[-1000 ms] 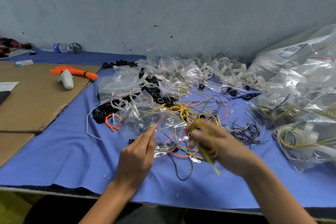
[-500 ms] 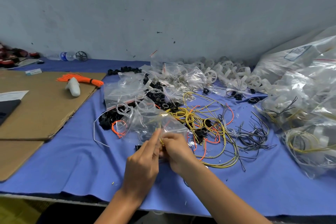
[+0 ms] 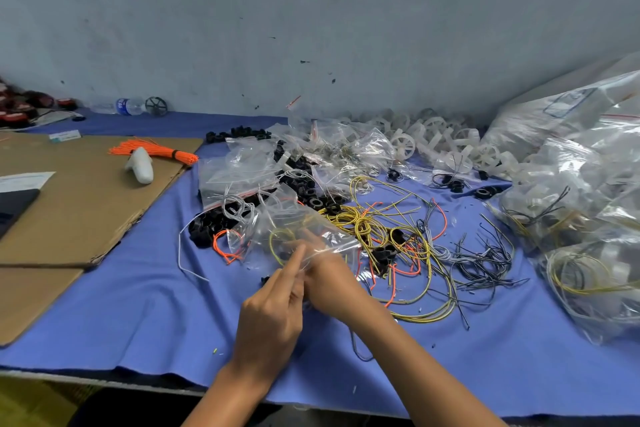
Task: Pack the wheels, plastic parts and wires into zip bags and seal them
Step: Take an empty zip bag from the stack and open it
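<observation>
1. Left hand (image 3: 273,315) is pinching the near lip of a clear zip bag (image 3: 294,218). Its forefinger is lying along the opening and the thumb is mostly hidden.
2. Right hand (image 3: 332,284) is reaching into the bag mouth. Its fingers are showing only as a blur through the plastic, so I can't tell if they're gripping anything.
3. A yellow wire (image 3: 271,242) loop is sitting inside the bag, just past the right fingertips, on the far side of both hands.
4. The bag is sitting mid-surface, a little toward the near edge, with the loose wires (image 3: 408,246) tangling just beside it on the right.
5. White wheels (image 3: 443,142) are piling along the far edge, and filled bags (image 3: 581,218) are heaping at the right edge.
6. Writing: the bottle (image 3: 121,106) at the far left corner is wearing a blue label, and the top filled bag is showing a blue printed box. Both are too small to read.
</observation>
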A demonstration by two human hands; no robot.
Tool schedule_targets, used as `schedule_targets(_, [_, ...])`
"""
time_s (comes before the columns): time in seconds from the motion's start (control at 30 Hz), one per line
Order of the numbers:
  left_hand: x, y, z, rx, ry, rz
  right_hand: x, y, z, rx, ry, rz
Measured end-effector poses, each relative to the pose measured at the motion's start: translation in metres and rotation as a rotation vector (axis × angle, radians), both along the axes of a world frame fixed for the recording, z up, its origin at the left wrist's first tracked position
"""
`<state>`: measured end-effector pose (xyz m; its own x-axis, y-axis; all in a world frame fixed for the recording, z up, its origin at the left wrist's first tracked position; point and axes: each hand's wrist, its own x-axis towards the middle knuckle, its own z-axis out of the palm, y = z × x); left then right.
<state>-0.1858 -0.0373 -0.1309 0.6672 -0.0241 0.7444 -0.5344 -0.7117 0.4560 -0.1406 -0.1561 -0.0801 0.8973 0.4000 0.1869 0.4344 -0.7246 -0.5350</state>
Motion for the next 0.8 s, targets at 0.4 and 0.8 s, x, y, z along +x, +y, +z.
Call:
schedule_targets(0.4, [-0.004, -0.004, 0.006, 0.048, 0.076, 0.011, -0.054, -0.052, 0.002, 0.225, -0.130, -0.038])
schedule_targets(0.8, [0.000, -0.004, 0.004, 0.046, 0.000, -0.021, 0.089, 0.059, 0.079, -0.143, -0.175, 0.182])
